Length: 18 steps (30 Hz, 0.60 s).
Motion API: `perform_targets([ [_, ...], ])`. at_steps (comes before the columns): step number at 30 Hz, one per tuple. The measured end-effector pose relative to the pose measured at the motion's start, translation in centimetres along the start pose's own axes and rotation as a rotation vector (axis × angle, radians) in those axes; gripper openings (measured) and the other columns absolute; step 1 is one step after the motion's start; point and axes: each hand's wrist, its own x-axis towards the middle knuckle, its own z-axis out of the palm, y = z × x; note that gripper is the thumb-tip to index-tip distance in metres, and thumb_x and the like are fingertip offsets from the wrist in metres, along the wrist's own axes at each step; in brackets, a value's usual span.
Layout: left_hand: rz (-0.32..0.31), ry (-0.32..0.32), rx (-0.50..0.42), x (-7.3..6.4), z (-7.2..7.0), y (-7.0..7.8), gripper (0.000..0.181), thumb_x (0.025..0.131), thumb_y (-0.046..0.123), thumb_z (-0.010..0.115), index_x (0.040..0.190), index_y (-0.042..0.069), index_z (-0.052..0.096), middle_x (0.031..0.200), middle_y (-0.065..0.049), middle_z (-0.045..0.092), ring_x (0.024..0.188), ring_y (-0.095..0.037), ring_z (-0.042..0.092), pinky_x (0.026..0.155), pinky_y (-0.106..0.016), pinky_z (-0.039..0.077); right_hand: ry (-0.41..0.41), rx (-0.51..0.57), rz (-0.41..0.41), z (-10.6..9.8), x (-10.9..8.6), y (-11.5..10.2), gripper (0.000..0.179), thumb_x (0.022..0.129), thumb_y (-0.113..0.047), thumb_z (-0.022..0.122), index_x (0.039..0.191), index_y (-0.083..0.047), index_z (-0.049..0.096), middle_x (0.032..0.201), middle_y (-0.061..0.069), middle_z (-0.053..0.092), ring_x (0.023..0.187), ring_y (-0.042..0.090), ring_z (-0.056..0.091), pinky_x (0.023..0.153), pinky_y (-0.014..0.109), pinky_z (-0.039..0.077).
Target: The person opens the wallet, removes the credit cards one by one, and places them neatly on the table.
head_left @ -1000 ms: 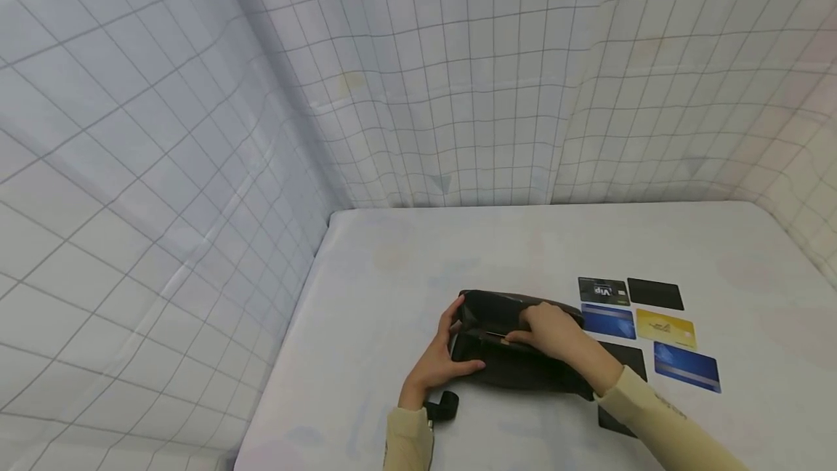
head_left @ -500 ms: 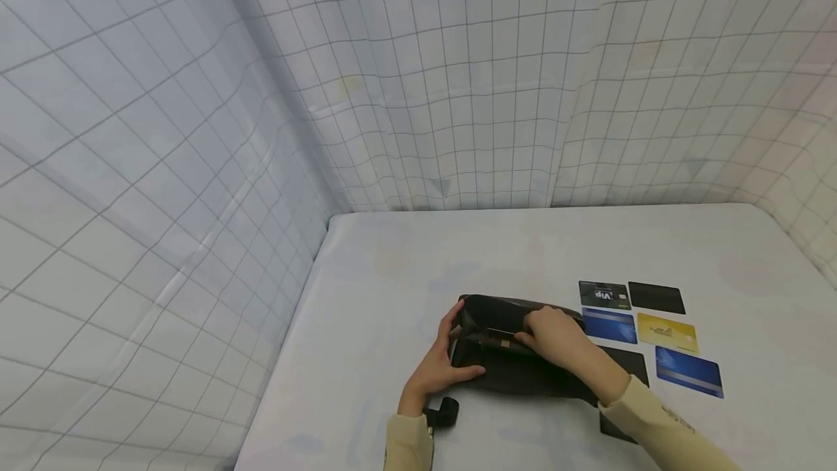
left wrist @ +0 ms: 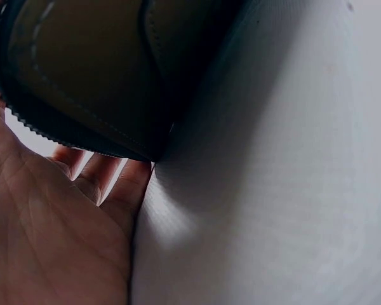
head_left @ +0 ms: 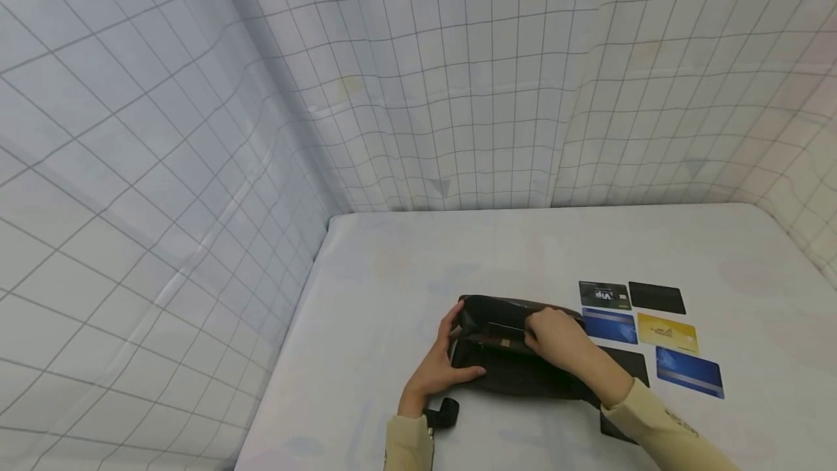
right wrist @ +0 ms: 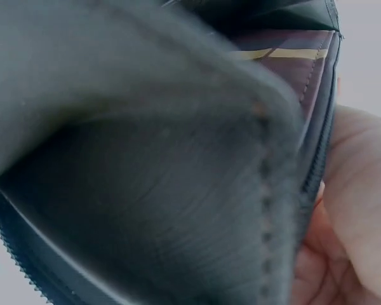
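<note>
An unzipped black long wallet [head_left: 523, 376] stands spread on the white table. My left hand [head_left: 431, 369] grips its left end, thumb on the front panel and fingers at the back edge. In the left wrist view, the fingers of the left hand [left wrist: 57, 210] lie against the toothed zip edge. My right hand [head_left: 559, 340] is curled at the wallet's mouth towards the right end; its fingertips are hidden inside. A small tan patch and a thin pale line show in the opening. The right wrist view shows a wallet pocket [right wrist: 152, 203], with curled fingers [right wrist: 317, 273] beside the zip.
Right of the wallet lie a VIP card [head_left: 604, 295], a black card [head_left: 657, 297], a gold card [head_left: 668, 332] and two blue cards [head_left: 609, 325]. More dark cards [head_left: 626, 363] lie partly under the right arm. A black wrist device [head_left: 445, 413] sits by the left sleeve.
My right hand has shifted slightly right along the wallet's mouth, uncovering the tan patch and more of the pale line. The left hand has kept its hold on the left end.
</note>
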Motion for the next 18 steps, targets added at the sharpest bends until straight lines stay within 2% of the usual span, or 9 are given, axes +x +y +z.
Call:
perform_targets([
  [9,-0.01,-0.004,-0.014,0.01,0.03,0.34,0.101,0.079,0.003,0.075,0.152,0.009,0.006,0.155,-0.014,0.007,0.133,-0.04,0.029,0.101,-0.057,0.026,0.003,0.025,0.0,0.06,-0.18,0.23,0.018,0.083,-0.003,0.069,0.068,-0.011,0.062,0.059,-0.006,0.049,0.05,0.008,0.042,0.049,0.027,0.039],
  [18,-0.001,-0.004,-0.002,0.03,-0.09,0.19,0.101,0.08,0.004,0.075,0.152,0.01,0.006,0.155,-0.015,0.006,0.132,-0.039,0.03,0.101,-0.056,0.027,0.068,0.043,-0.119,-0.34,-0.87,0.54,0.016,0.083,-0.011,0.072,0.077,-0.018,0.059,0.064,-0.014,0.049,0.052,0.002,0.041,0.05,0.025,0.038],
])
